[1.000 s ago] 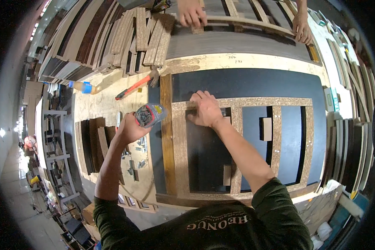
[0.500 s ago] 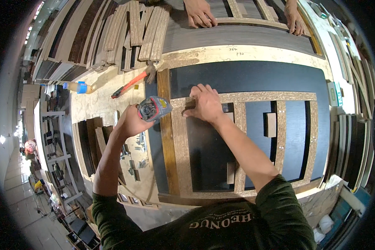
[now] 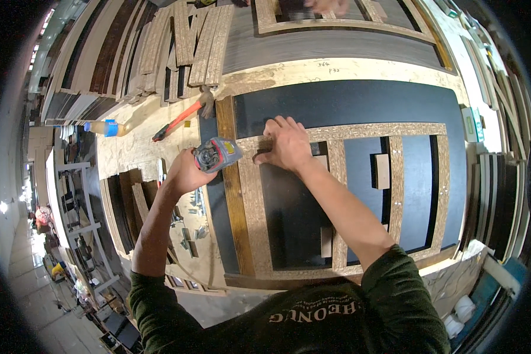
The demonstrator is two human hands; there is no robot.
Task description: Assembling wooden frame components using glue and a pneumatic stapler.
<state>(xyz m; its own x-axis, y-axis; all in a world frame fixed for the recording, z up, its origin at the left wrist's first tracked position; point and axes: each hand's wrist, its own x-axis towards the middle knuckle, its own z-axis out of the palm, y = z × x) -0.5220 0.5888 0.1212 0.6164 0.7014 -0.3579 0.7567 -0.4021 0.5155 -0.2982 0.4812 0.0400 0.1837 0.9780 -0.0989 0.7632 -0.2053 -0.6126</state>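
Observation:
My left hand (image 3: 186, 171) grips a grey and red pneumatic nail gun (image 3: 216, 154), held over the left rail of a chipboard frame (image 3: 251, 200). My right hand (image 3: 287, 144) presses flat on the frame's top left corner, where the top rail meets the left rail. The frame lies on a dark panel (image 3: 348, 103) and has several upright rails with small blocks between them. A brown wooden strip (image 3: 233, 194) runs along the frame's left side, just under the nail gun.
A red-handled hammer (image 3: 183, 115) lies on the bench beyond the nail gun. A glue bottle with a blue cap (image 3: 103, 127) lies at far left. Stacked chipboard strips (image 3: 197, 41) sit at the back. Another frame (image 3: 342, 23) lies farther off, with another person's hand (image 3: 327, 6) on it.
My left hand has brought the nail gun rightward, closer to the frame's corner. My right hand stays on the corner. The view has shifted nearer to the bench.

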